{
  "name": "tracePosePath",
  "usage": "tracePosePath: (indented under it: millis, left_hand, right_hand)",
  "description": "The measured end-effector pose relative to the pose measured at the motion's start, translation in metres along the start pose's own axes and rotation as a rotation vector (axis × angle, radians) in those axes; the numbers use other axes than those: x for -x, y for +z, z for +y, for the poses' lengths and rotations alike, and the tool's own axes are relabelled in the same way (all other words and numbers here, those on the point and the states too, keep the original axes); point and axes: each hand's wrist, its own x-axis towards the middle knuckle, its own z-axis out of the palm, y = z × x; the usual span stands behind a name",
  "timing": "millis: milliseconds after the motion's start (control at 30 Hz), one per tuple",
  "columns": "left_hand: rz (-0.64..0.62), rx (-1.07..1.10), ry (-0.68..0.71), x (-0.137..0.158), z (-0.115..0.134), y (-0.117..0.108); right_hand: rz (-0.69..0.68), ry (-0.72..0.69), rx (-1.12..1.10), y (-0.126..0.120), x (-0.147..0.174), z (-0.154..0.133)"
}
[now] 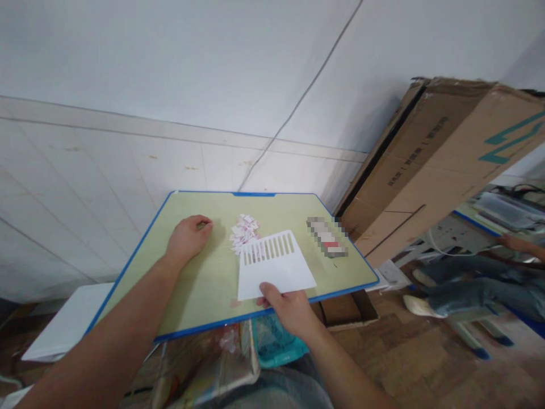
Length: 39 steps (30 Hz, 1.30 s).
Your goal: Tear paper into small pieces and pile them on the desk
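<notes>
My right hand grips the near edge of a white sheet with a row of long slots, thumb on top. The sheet lies over the table, its slotted far end by a pile of small white paper slips with pinkish marks. Pinkish marks show through some of the left slots. To the left of the pile is my left hand, its fingers curled and pinched together above the tabletop. Whatever may be between those fingertips is too small to make out.
The pale green table has a blue rim and stands by the wall. A blurred-out flat item lies at its right. Tall cardboard leans beyond. Below are a teal basket and an open box. Another person's legs show at right.
</notes>
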Motion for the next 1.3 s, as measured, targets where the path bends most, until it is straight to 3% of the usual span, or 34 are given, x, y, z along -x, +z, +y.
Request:
tracePosePath:
  millis: [500, 667, 833, 1300]
  left_hand:
    - [-0.046, 0.030, -0.062, 0.002, 0.016, -0.004]
    - [-0.051, 0.041, -0.087, 0.003, 0.019, -0.005]
    - [-0.073, 0.022, -0.080, 0.005, 0.021, -0.005]
    - [-0.078, 0.007, -0.110, 0.005, 0.024, -0.006]
  right_hand:
    - [0.051, -0.038, 0.008, -0.003, 0.002, 0.010]
    - [0.027, -0.004, 0.054, -0.006, 0.007, 0.004]
    - [0.092, 0.035, 0.063, -0.008, 0.012, 0.010]
    - [-0.113, -0.045, 0.055, -0.012, 0.015, -0.012]
